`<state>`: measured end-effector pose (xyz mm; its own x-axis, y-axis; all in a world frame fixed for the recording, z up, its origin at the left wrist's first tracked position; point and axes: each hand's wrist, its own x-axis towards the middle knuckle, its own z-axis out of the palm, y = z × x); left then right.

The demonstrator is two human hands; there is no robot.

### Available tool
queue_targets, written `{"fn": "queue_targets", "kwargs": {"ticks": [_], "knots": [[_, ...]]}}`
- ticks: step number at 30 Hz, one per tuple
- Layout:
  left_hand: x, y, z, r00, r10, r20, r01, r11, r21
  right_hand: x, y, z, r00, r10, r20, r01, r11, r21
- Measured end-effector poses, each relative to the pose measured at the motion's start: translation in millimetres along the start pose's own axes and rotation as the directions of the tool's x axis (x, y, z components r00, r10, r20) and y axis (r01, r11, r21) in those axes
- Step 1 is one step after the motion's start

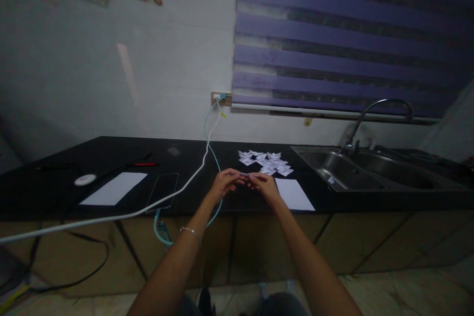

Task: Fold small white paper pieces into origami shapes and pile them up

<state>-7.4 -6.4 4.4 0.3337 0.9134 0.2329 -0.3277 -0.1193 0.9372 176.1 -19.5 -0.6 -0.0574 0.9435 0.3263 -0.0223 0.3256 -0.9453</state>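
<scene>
My left hand (225, 181) and my right hand (263, 183) meet over the front of the black counter (55, 192), fingers pinched on a small white piece of paper (247, 175) held between them. Just behind them lies a pile of several small folded white papers (265, 162). A flat white sheet (294, 194) rests on the counter right beside my right hand. A thin bracelet circles my left wrist.
A dark phone (163, 190), another white sheet (114, 188), a white round object (85, 179) and a red pen (145, 164) lie at the left. White and teal cables (207, 153) run from a wall socket (221, 98). A steel sink (344, 170) with faucet (370, 113) is at the right.
</scene>
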Motion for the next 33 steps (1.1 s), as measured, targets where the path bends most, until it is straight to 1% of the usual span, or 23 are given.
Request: {"fn": "queue_targets", "kwargs": {"ticks": [4,9,15,20,27,29,33], "knots": [[0.4,0.8,2.7,0.999,0.0,-0.054,0.003,0.998,0.065,1.0,3.1,-1.0,1.0,-0.012,0.001,0.013,1.0,-0.017],[2.2,-0.2,4.2,0.992,0.006,-0.125,0.013,0.988,0.152,0.7,5.6,-3.9,0.999,-0.026,-0.022,0.024,0.994,-0.108],[-1.4,2.1,5.6,0.996,0.077,-0.044,-0.062,0.961,0.27,1.0,5.1,-5.1,0.994,-0.068,-0.083,0.053,0.983,-0.174],[-1.1,1.9,4.2,0.993,0.095,-0.075,-0.065,0.941,0.333,0.0,4.5,-4.0,0.994,-0.068,-0.084,0.052,0.984,-0.173],[-2.2,3.7,5.0,0.989,0.13,-0.065,-0.1,0.933,0.345,-0.1,3.9,-3.3,0.993,-0.082,-0.083,0.064,0.978,-0.199],[-2.0,3.0,5.2,0.989,0.134,-0.069,-0.103,0.933,0.344,0.2,4.2,-2.8,0.995,-0.073,-0.074,0.059,0.982,-0.179],[0.0,0.0,4.6,0.988,0.127,-0.085,-0.093,0.941,0.324,1.1,6.0,-1.1,0.995,-0.032,-0.095,0.025,0.997,-0.069]]}}
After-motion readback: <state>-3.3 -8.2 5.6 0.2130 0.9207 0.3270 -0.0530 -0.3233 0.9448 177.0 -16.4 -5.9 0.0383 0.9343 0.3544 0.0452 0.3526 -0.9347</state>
